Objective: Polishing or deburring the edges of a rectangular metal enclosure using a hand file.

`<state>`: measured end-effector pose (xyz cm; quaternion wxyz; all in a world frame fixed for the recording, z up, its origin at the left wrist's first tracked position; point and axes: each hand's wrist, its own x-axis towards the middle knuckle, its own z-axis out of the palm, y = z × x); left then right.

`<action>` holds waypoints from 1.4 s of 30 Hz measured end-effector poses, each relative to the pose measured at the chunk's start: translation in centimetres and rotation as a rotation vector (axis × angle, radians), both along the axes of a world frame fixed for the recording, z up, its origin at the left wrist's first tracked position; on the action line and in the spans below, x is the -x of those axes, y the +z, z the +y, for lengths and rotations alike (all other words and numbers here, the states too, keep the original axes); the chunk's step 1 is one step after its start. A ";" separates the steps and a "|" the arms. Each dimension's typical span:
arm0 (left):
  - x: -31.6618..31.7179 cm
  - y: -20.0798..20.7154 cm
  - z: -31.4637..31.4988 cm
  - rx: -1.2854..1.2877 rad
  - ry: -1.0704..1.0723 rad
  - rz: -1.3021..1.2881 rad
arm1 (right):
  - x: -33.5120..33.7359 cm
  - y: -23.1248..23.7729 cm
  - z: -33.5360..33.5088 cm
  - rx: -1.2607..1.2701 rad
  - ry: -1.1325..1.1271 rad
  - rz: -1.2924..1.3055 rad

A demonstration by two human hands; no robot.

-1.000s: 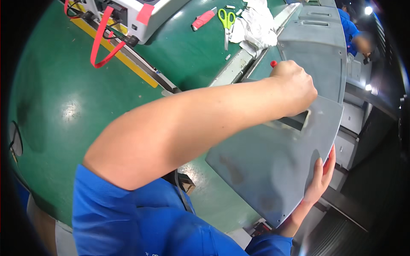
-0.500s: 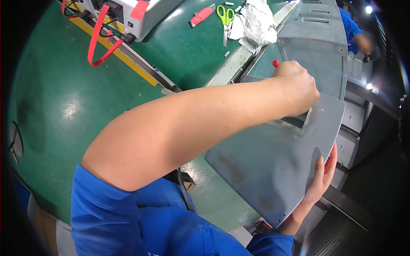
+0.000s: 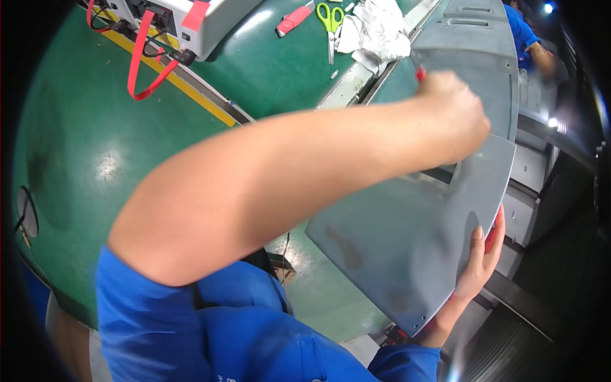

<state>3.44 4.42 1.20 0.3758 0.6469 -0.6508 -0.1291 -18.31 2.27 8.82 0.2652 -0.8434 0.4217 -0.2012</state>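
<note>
A flat grey metal panel (image 3: 394, 235) with a rectangular cut-out (image 3: 442, 173) lies tilted in front of me. My right hand (image 3: 482, 258) grips its right edge, thumb on top and fingers curled underneath; something red shows beside those fingers. Across the panel's far part reaches my left arm. My left hand (image 3: 453, 118), blurred, is closed in a fist above the cut-out. From the fist sticks the red end of a tool (image 3: 421, 74); the rest of it is hidden, so its kind cannot be told. Two small holes mark the panel's near corner.
Larger grey panels (image 3: 464, 54) lie beyond. On the green table are green scissors (image 3: 331, 25), a red-handled cutter (image 3: 294, 20), a crumpled white cloth (image 3: 375, 35) and a white device (image 3: 216, 32) with red straps. Another person's arm (image 3: 541, 57) shows at the far right.
My left fist has moved a little away and to the right, carrying the red-ended tool. My right hand and the panel stay nearly in place.
</note>
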 end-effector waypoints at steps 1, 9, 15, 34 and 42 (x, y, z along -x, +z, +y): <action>0.2 0.0 -0.2 -0.006 -0.002 0.016 | 0.0 0.1 -0.1 0.012 0.009 0.011; -0.2 0.9 0.0 -0.228 -0.007 0.236 | -0.4 0.0 0.0 -0.031 -0.009 -0.043; -1.5 2.5 1.3 -0.348 -0.070 0.318 | 0.0 0.4 -0.1 0.009 0.003 0.039; 1.8 5.0 -0.8 0.053 -0.074 0.330 | -0.8 0.3 -0.5 -0.005 0.078 -0.006; -1.6 0.9 2.9 -0.298 -0.095 0.224 | 0.2 0.4 -0.2 -0.074 0.031 -0.046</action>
